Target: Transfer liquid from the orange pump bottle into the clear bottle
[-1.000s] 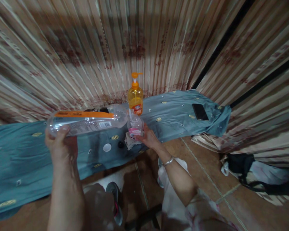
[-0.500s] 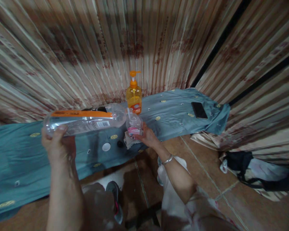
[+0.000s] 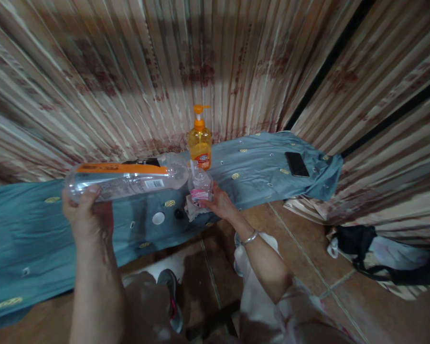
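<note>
A large clear bottle [image 3: 129,180] with an orange and silver label lies nearly level in the air, its neck end to the right. My left hand [image 3: 88,210] is wrapped round its base end. My right hand [image 3: 220,203] grips a small clear bottle [image 3: 201,186] with a pink label, upright and uncapped, its opening close to the large bottle's mouth. Whether the two mouths touch I cannot tell. A crumpled cloth [image 3: 192,209] shows beneath the small bottle. Behind it stands an orange pump bottle [image 3: 199,145].
A white cap [image 3: 158,218] and a dark cap [image 3: 178,214] lie on the blue-green cloth-covered surface [image 3: 258,167]. Farther right is a black phone [image 3: 296,164]. Pleated curtains [image 3: 215,62] hang behind. A dark bag [image 3: 397,263] rests on the floor at the right.
</note>
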`<action>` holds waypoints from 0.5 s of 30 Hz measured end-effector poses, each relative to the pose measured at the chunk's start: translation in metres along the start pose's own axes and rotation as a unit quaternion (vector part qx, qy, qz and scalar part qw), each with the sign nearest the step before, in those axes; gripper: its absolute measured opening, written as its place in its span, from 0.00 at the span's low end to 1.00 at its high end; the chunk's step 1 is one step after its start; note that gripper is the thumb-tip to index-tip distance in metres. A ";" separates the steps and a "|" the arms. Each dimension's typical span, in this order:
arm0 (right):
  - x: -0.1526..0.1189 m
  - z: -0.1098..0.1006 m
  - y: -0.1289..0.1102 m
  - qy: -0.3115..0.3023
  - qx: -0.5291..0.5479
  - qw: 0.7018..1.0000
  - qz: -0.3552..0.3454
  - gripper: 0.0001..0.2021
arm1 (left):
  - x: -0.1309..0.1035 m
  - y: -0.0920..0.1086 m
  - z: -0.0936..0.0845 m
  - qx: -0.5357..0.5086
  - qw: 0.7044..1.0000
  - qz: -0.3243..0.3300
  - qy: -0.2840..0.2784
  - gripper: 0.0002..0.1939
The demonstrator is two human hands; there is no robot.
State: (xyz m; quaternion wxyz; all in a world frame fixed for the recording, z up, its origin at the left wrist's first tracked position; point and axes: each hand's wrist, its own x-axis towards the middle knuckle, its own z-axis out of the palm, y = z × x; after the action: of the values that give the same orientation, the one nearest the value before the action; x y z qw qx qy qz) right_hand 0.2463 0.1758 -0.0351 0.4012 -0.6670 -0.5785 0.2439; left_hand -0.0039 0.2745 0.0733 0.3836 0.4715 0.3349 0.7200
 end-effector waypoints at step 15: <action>0.000 0.000 -0.001 0.007 -0.007 1.000 0.004 0.29 | 0.000 0.001 0.000 -0.016 1.000 0.006 -0.003 0.14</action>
State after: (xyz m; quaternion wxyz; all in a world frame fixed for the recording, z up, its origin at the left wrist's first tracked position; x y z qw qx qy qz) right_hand 0.2455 0.1755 -0.0338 0.3995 -0.6737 -0.5746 0.2372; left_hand -0.0038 0.2745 0.0740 0.3877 0.4694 0.3191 0.7263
